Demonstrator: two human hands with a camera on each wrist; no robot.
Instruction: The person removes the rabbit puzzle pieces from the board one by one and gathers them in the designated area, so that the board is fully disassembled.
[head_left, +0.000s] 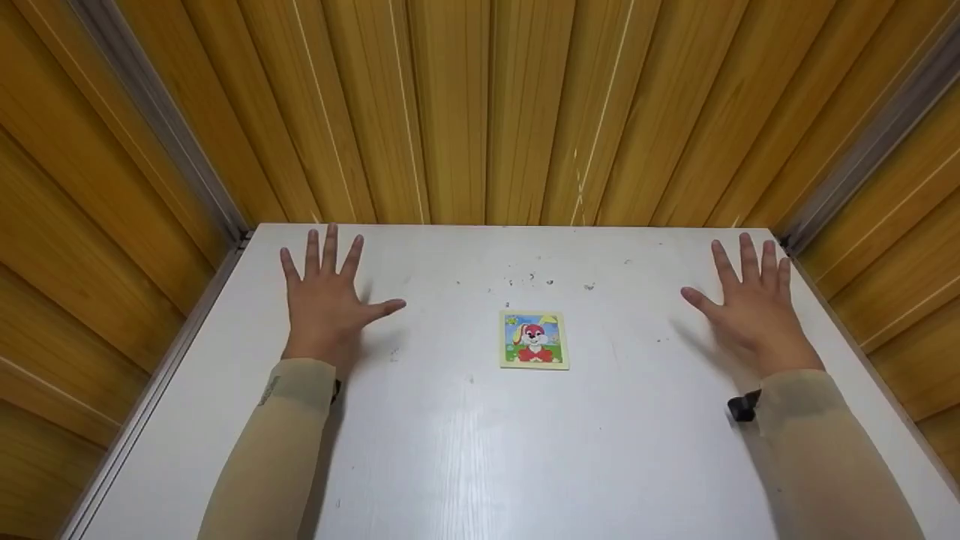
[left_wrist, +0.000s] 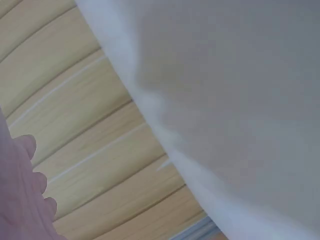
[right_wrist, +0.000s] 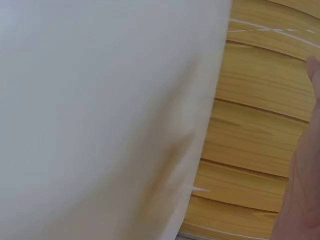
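Left hand [head_left: 322, 311] and right hand [head_left: 759, 319] splay empty; the square, cream-bordered, probably wooden rabbit panel [head_left: 534, 341] looks light, stiff, best pinched by opposite edges.

The head view faces forward and down over the counter [head_left: 465, 442] and wood-patterned wall [head_left: 450, 112], which the nearer wrist views share, wall toward eight o'clock in the left, three in the right.

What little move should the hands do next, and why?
I'd probably move the left hand inward toward the little cartoon picture. The picture lies on the white table between that hand and the right hand. Neither hand touches it, and both have their fingers spread and hold nothing.
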